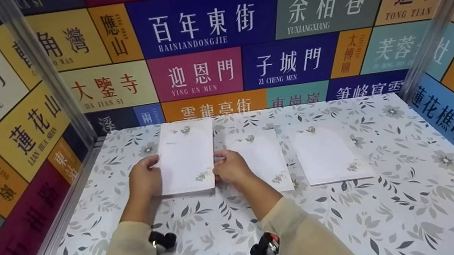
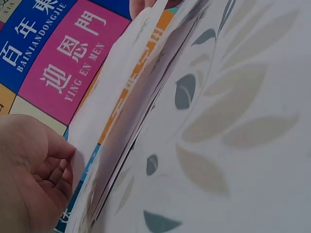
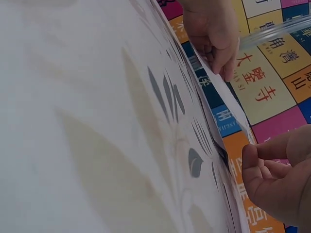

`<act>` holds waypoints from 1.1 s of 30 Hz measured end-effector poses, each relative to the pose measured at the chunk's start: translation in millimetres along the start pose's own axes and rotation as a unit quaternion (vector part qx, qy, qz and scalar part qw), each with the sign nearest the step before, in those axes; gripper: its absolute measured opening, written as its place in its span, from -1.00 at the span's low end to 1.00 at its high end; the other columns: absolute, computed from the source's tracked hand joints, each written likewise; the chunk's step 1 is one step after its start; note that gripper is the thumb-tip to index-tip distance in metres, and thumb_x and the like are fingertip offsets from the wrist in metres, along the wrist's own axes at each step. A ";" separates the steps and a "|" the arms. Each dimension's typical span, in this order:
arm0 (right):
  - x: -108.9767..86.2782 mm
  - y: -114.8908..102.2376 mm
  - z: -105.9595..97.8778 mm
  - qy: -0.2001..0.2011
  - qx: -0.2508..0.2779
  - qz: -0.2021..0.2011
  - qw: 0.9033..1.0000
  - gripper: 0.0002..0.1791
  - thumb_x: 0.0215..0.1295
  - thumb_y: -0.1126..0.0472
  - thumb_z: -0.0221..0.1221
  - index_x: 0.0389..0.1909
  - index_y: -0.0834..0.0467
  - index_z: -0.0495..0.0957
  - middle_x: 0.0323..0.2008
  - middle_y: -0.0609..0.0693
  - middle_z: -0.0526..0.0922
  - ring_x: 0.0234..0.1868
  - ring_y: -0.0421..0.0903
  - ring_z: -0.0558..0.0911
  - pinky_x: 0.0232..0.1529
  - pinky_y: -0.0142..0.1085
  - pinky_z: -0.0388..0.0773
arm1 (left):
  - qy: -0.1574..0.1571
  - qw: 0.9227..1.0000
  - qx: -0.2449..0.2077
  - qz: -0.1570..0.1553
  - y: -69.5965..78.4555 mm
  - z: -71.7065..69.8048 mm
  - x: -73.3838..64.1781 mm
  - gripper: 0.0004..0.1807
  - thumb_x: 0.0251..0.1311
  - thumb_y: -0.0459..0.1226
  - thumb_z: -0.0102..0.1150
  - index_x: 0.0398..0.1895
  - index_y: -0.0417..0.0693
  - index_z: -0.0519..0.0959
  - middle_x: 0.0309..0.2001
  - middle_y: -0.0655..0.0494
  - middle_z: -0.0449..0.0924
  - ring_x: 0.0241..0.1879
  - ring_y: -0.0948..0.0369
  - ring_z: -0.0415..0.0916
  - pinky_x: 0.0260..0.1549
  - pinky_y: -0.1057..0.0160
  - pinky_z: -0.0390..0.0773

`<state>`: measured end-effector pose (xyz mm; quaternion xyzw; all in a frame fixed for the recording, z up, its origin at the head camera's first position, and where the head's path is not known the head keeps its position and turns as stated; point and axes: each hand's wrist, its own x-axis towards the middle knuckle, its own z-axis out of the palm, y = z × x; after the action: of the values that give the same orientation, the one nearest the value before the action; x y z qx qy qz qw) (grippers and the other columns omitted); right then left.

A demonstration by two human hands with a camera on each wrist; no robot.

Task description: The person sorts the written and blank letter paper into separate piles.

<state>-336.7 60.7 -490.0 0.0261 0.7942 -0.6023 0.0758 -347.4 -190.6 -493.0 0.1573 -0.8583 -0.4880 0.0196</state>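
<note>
A white sheet of paper (image 1: 186, 157), with a small green floral print at its top and lower right corner, is held between both hands at the left of the table. My left hand (image 1: 145, 179) pinches its left edge between thumb and fingers. On the opposite edge, my right hand (image 1: 231, 167) pinches with thumb and forefinger. In the left wrist view the sheet (image 2: 116, 63) stands off the tabletop, seen nearly edge-on, with more paper lying beneath it. The right wrist view shows the sheet (image 3: 226, 94) stretched between the left hand (image 3: 214, 36) and the right hand (image 3: 279, 177).
Two more white printed paper piles, a middle one (image 1: 262, 158) and a right one (image 1: 330, 151), lie side by side on the leaf-patterned table (image 1: 406, 203). Walls of coloured sign panels (image 1: 204, 20) enclose the back and sides. Clear posts (image 1: 44, 70) stand at the corners.
</note>
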 end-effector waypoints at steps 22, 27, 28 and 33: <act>-2.8 1.5 -2.5 -0.063 -0.063 0.037 0.995 -0.43 0.42 0.12 0.35 0.39 0.18 0.56 0.10 0.09 0.72 -0.09 -0.07 0.76 -0.03 -0.28 0.70 | -0.028 0.998 0.052 -0.026 -7.3 -0.5 -1.9 -0.43 0.50 -0.44 -0.10 0.52 0.02 0.47 0.53 -0.01 0.48 0.60 -0.01 0.35 0.61 -0.05 0.34; -3.4 0.3 -2.2 -0.062 -0.063 0.043 0.995 -0.43 0.42 0.12 0.34 0.40 0.16 0.56 0.13 0.07 0.72 -0.04 -0.08 0.76 0.04 -0.26 0.71 | -0.023 0.997 0.064 -0.020 -6.7 -0.9 -3.0 -0.43 0.49 -0.44 -0.11 0.51 0.00 0.47 0.51 -0.03 0.51 0.58 -0.04 0.36 0.61 -0.08 0.34; -3.6 0.1 -2.5 -0.061 -0.062 0.045 0.995 -0.43 0.42 0.11 0.34 0.41 0.16 0.55 0.14 0.06 0.72 -0.03 -0.08 0.76 0.06 -0.26 0.71 | -0.023 0.997 0.064 -0.022 -6.4 -0.8 -2.9 -0.43 0.50 -0.43 -0.10 0.51 0.01 0.47 0.51 -0.02 0.51 0.58 -0.04 0.36 0.60 -0.08 0.34; -4.3 0.5 -6.1 -0.060 -0.059 0.034 0.996 -0.42 0.45 0.11 0.31 0.43 0.17 0.53 0.17 0.09 0.72 -0.04 -0.07 0.77 0.05 -0.26 0.73 | -0.017 0.998 0.050 -0.034 -3.4 1.4 -4.8 -0.47 0.58 -0.33 -0.08 0.55 0.07 0.43 0.56 0.05 0.46 0.61 0.01 0.33 0.62 -0.07 0.33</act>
<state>-332.9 66.9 -488.2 0.0124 0.8211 -0.5520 0.1447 -342.2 -189.6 -496.1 0.1785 -0.8762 -0.4471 -0.0197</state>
